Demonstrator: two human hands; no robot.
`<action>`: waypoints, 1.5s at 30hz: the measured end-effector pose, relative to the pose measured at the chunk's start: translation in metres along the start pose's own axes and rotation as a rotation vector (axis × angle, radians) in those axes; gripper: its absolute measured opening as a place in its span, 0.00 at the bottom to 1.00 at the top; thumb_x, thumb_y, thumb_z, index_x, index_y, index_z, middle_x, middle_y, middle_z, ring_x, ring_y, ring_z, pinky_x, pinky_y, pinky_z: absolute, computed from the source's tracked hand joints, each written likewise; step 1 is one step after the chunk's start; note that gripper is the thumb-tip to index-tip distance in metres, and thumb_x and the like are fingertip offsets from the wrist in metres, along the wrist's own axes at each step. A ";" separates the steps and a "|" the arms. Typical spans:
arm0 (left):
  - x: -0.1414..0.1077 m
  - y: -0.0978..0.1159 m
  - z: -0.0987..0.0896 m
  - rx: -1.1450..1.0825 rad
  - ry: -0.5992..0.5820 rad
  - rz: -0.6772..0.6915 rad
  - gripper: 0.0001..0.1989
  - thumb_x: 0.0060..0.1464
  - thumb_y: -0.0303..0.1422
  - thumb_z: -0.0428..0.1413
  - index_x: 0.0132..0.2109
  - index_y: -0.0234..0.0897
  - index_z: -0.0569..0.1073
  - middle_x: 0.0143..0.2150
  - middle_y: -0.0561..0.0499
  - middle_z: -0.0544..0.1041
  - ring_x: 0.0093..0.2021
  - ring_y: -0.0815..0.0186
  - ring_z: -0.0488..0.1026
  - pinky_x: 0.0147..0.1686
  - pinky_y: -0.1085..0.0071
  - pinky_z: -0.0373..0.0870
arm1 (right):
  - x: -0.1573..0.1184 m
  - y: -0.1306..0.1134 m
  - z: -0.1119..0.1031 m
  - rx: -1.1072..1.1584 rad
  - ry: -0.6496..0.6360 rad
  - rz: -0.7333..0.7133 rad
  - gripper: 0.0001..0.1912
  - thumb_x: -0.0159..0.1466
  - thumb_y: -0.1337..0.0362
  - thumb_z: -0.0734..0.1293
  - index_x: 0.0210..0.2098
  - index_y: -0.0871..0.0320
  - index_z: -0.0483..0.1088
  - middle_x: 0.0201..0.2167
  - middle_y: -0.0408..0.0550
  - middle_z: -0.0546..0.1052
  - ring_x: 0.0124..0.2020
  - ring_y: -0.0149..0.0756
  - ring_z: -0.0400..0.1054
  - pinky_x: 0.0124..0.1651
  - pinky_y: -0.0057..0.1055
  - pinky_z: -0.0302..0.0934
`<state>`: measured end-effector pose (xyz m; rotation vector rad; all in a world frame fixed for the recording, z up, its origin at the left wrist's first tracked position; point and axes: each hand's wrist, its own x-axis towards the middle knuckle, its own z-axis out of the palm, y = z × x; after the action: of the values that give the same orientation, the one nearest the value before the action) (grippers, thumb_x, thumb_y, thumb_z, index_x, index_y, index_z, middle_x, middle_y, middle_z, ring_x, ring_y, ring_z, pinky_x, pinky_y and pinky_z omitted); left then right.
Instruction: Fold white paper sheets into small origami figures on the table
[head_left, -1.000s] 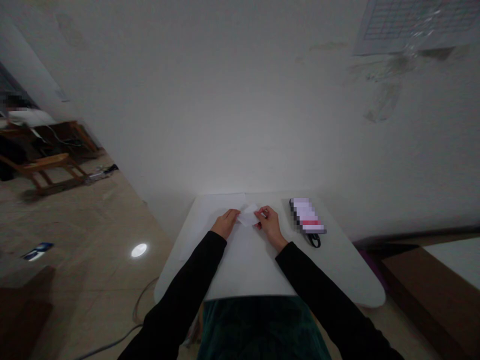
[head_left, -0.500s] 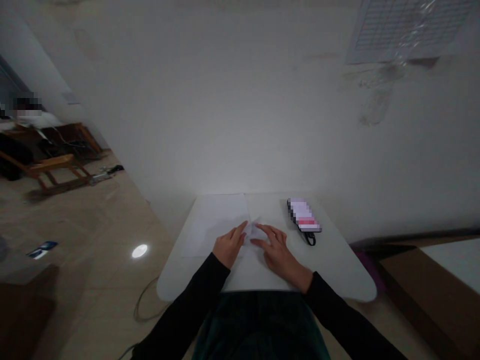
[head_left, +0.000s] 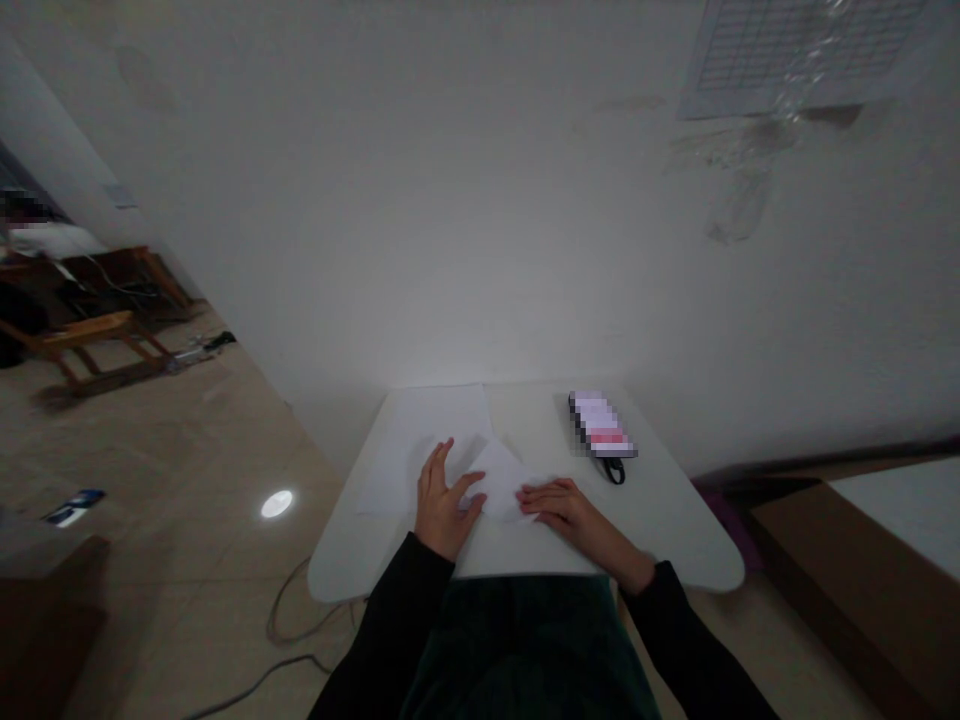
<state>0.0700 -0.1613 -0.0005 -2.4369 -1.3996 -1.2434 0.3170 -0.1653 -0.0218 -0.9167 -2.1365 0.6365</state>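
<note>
Your left hand [head_left: 444, 505] stands open with its fingers spread, and your right hand [head_left: 566, 510] lies flat with its fingers stretched out toward the left; neither is clenched or pinching. The fingertips of both hands sit at the edges of the small folded white paper piece [head_left: 499, 480], though you can't tell from this view how hard either hand presses. That piece lies near the middle of the rounded white table [head_left: 660, 520], just in front of you, and overlaps the lower right part of the large flat white paper sheet [head_left: 420, 450]. With so little holding it, the folded piece could slide over the sheet or the smooth tabletop if one hand pushes harder than the other. Lifting either hand could also let a loose fold spring open, since light paper has little weight to keep it down. White paper on a white table in dim light makes the edges hard to see, so you could misjudge a corner and crease it in the wrong place. To your right, the pixelated flat object [head_left: 600, 425] and its black strap loop [head_left: 615, 470] lie near your right fingers, so a wide sweep could catch them. Your black sleeves [head_left: 652, 585] rest near the table's front edge, where a dragging cuff could also disturb the paper.
</note>
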 end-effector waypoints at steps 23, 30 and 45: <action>-0.054 0.086 0.010 -0.078 -0.292 0.184 0.26 0.54 0.26 0.49 0.60 0.39 0.63 0.56 0.42 0.70 0.56 0.56 0.68 0.53 0.54 0.68 | -0.017 -0.006 -0.024 0.017 0.259 0.277 0.12 0.61 0.55 0.65 0.26 0.55 0.72 0.31 0.49 0.75 0.35 0.40 0.68 0.41 0.36 0.61; -0.059 0.092 0.014 -0.106 -0.157 0.150 0.23 0.53 0.24 0.49 0.57 0.38 0.66 0.52 0.43 0.74 0.54 0.57 0.69 0.54 0.53 0.66 | -0.006 -0.001 -0.011 -0.246 0.274 0.292 0.13 0.61 0.58 0.66 0.22 0.56 0.70 0.24 0.47 0.73 0.31 0.39 0.64 0.37 0.36 0.57; -0.013 0.079 0.013 -0.165 -0.453 0.023 0.18 0.53 0.29 0.51 0.51 0.35 0.68 0.44 0.45 0.76 0.47 0.56 0.68 0.47 0.52 0.65 | -0.005 0.003 0.000 -0.348 0.341 0.346 0.11 0.58 0.61 0.68 0.21 0.57 0.68 0.23 0.46 0.71 0.32 0.38 0.64 0.37 0.33 0.56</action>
<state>0.1341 -0.2111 0.0072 -2.9772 -1.3981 -0.8634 0.3212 -0.1675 -0.0256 -1.4910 -1.8222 0.2427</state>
